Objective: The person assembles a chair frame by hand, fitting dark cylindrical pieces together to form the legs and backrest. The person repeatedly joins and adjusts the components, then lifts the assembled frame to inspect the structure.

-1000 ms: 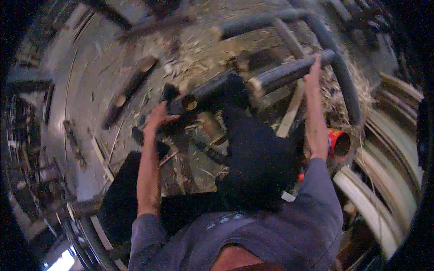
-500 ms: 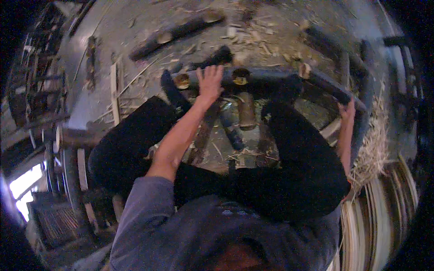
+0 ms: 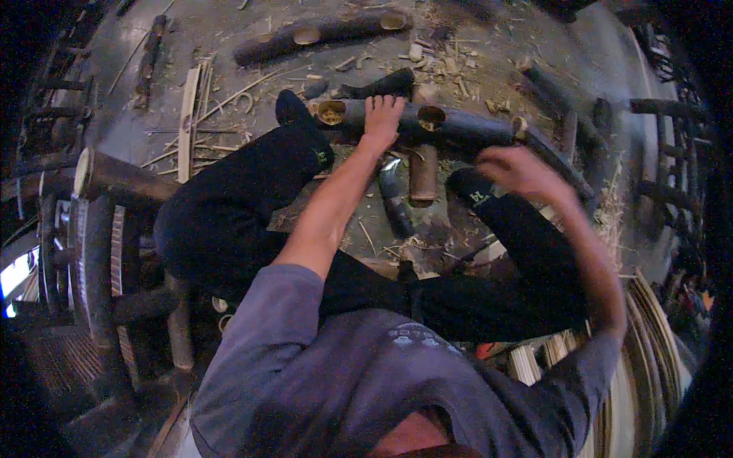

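A long dark bamboo pole (image 3: 477,128) with round holes cut into it lies crosswise in front of me. My left hand (image 3: 383,120) rests flat on it between two of the holes, fingers stretched over its top. Over the pole's right part and my right foot is my right hand (image 3: 523,169), smeared by motion; whether its fingers hold anything cannot be made out. A second dark pole (image 3: 553,159) slants down to the right from a pale cut opening at the first pole's right end. Below the pole, between my legs, lie a short brown bamboo piece (image 3: 423,175) and a dark tube-like piece (image 3: 395,200).
Another notched pole (image 3: 328,34) lies farther off, with wood chips (image 3: 466,65) scattered nearby. Pale strips (image 3: 188,126) lie on the left. Bamboo furniture frames (image 3: 95,252) stand at the left, and a stack of split strips (image 3: 649,359) sits at the lower right.
My right hand has let go of the slanting pole's far end and moved left, toward the notched pole. The left hand stays on the notched pole. The view has shifted.
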Action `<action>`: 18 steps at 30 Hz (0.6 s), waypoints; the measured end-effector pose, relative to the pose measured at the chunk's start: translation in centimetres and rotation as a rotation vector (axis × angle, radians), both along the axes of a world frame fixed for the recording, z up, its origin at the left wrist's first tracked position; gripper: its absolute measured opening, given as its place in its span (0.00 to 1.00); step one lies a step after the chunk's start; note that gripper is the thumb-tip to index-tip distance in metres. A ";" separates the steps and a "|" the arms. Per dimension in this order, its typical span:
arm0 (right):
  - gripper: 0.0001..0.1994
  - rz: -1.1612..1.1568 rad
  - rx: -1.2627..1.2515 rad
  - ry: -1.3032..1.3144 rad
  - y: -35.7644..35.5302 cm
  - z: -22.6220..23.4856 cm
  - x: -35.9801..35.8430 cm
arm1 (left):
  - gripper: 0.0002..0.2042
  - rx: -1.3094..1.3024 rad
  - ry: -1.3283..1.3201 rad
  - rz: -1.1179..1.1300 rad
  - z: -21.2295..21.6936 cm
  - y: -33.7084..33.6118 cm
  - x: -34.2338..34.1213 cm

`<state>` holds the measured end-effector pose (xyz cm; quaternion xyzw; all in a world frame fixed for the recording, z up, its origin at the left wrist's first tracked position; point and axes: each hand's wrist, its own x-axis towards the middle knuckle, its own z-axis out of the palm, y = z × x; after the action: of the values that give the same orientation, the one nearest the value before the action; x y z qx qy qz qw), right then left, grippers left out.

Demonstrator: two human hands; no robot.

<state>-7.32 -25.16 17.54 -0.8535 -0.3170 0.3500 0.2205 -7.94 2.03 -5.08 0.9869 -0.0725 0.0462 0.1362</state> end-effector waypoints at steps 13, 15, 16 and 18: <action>0.29 -0.155 -0.145 -0.165 10.4 -21.6 -19.2 | 0.37 0.009 -0.057 0.030 -0.6 0.2 -0.5; 0.28 -0.200 -0.170 -0.152 10.2 -19.6 -19.7 | 0.37 -0.044 0.025 -0.021 0.6 -0.5 -0.5; 0.28 -0.249 -0.076 -0.081 10.2 -18.3 -19.5 | 0.38 -0.024 0.020 -0.014 0.6 -0.6 -0.4; 0.29 -0.345 0.022 0.072 10.1 -13.0 -18.7 | 0.38 -0.020 -0.018 -0.019 0.2 -0.3 -0.3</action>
<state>-25.98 -15.05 4.59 -0.8797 -0.1617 0.3336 0.2979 -8.28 1.76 -4.90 0.9843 -0.0827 0.0543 0.1460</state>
